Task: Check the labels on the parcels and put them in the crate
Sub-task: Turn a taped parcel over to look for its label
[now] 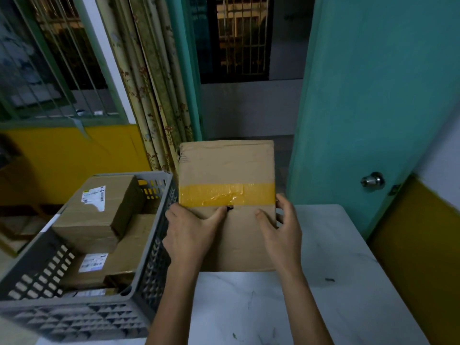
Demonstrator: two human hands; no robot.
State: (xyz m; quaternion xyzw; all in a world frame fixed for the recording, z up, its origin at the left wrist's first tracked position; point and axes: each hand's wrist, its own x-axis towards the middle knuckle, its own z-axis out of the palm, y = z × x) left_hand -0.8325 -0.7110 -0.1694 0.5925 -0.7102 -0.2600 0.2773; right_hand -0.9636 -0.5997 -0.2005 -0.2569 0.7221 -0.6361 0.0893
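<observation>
I hold a brown cardboard parcel (225, 165) upright above the white table, its facing side crossed by a band of yellow tape; no label shows on this side. My left hand (191, 230) grips its lower left part, thumb on the front. My right hand (281, 225) grips its lower right edge, fingers wrapped around the side. To the left stands a grey plastic crate (74, 317) with several labelled cardboard parcels (99, 210) stacked inside.
The white marble-pattern table (336, 282) extends to the right and front of the parcel. A teal door (373, 95) with a metal knob (372, 181) stands open behind it. Curtains (154, 95) and a barred window are at the back left.
</observation>
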